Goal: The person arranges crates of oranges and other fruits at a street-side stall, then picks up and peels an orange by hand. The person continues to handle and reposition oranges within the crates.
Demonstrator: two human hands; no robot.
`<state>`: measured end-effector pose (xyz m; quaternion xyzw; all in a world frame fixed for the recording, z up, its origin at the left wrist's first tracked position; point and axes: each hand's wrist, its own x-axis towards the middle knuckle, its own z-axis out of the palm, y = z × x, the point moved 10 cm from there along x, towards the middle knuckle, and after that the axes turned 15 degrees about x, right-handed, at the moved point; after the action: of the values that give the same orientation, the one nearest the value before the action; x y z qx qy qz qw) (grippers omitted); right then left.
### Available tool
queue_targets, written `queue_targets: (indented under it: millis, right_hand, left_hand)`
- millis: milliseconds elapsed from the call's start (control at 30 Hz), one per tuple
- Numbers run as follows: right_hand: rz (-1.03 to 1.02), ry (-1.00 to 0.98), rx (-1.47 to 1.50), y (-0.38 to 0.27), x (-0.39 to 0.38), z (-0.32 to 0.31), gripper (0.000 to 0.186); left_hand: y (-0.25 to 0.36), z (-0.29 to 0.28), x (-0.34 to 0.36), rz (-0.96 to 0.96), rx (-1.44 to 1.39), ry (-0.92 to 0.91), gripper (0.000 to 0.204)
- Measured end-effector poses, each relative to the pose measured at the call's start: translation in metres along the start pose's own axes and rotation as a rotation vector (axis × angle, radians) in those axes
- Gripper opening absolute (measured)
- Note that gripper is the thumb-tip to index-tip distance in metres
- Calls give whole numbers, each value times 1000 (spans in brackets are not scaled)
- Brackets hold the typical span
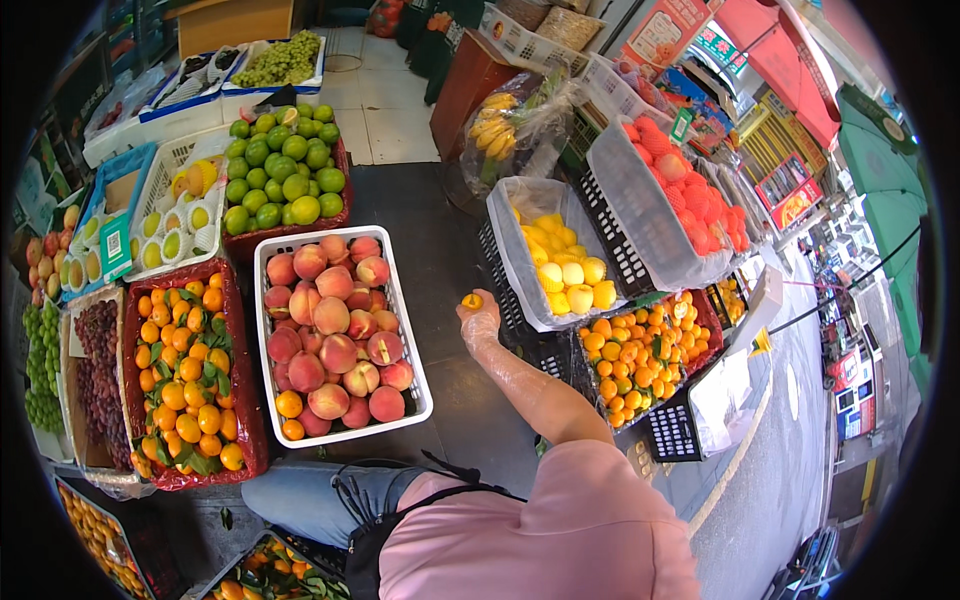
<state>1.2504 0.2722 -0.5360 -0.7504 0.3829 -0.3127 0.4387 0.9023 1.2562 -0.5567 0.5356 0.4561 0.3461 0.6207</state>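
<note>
My right hand (480, 314) reaches over the dark floor between the fruit crates, closed round a small orange mandarin (471, 300) whose top shows between the fingers. To its left stands a white plastic crate (418, 385) full of red and yellow peaches (331, 314). Two mandarins (289, 404) lie among the peaches at its near left corner. On the hand's right is a lined black crate (510, 215) of yellow fruit (565, 265), and nearer, a crate heaped with mandarins (640, 350). My left hand is out of view.
At left, a red-lined crate holds leafy mandarins (185, 385), beside dark grapes (100, 350). Green citrus (280, 170) stands behind the peaches. Bananas (493, 125) in plastic and netted red fruit (680, 180) are farther right. A street (790, 430) runs along the right.
</note>
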Motion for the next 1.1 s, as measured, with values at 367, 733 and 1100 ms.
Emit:
queue_targets:
  millis: [367,733,1100]
  right_hand:
    - [-73,400,100,51,46,-95,42]
    - [95,864,-315,26,99,-285,61]
    - [-432,-472,431,-224,-101,68,43]
  left_hand:
    - [4,-7,11,868,601,-274,21]
    - [33,25,-42,479,502,-94,31]
    - [24,18,-46,57,50,-115,42]
